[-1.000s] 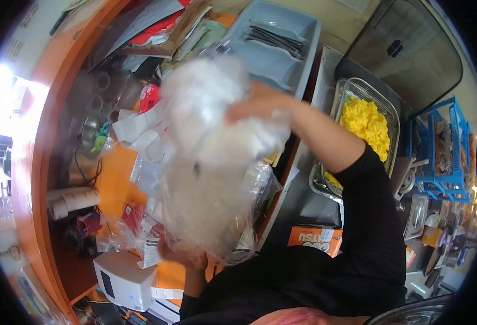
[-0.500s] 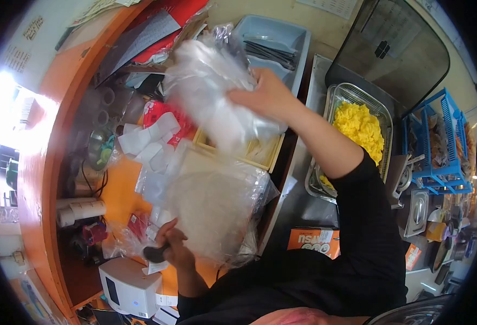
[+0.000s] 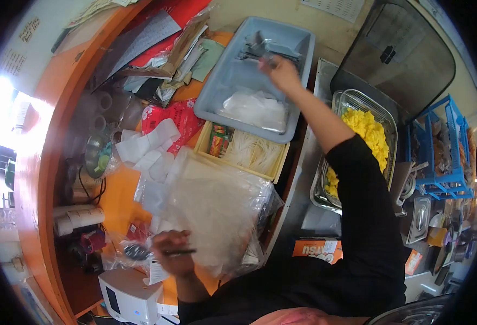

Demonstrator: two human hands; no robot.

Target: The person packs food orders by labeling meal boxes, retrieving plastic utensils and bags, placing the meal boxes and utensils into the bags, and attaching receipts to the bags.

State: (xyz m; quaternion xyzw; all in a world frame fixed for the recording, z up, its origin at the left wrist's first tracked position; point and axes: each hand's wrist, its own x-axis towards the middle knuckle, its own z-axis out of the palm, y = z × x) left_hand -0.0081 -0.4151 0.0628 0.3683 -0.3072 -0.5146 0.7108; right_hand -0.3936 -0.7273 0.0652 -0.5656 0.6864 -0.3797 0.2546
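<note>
My right hand (image 3: 283,73) reaches over the light blue tub (image 3: 208,105), with fingers closed near several dark slender pieces (image 3: 279,50). What is between the fingertips is blurred. A stack of clear plastic bags (image 3: 256,110) lies in the tub's near part. My left hand (image 3: 174,253) is closed around a dark utensil (image 3: 184,251), its thin handle pointing right. A rounded, speckled dark end (image 3: 136,251) shows on the hand's other side. Beside this hand lies a large pile of clear plastic sheets or bags (image 3: 211,208).
A yellow box (image 3: 273,172) holds thin whitish sticks and small packets. To the right, a metal tray (image 3: 393,132) holds chopped yellow food (image 3: 366,132), near a blue rack (image 3: 439,189). A white device (image 3: 130,295) stands lower left; white paper strips (image 3: 152,143) curl on the orange counter (image 3: 116,189).
The clear plastic my right hand was lifting now lies in the blue tub. That hand has moved up to the dark pieces. My left hand has turned the dark utensil and shifted slightly.
</note>
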